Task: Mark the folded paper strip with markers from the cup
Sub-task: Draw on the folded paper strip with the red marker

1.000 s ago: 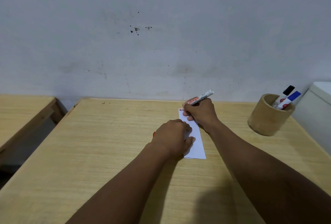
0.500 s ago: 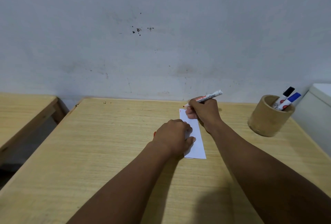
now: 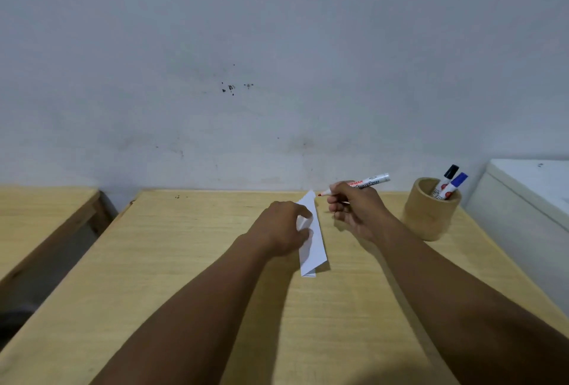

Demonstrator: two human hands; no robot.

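Observation:
A white folded paper strip lies lengthwise at the middle of the wooden table, its left side raised off the wood. My left hand grips the strip's left edge and lifts it. My right hand hovers just right of the strip's far end, shut on an uncapped red marker whose red tip points left, close to the strip's far corner. A round wooden cup at the right holds a black-capped marker and a blue-capped marker.
A grey-white wall rises right behind the table's far edge. A second wooden table stands to the left across a gap. A white box-like unit sits close to the cup on the right.
My right hand lifted the red marker off the strip's far end and drew back to the right. My left hand went from pressing the strip flat to pinching and raising its left edge.

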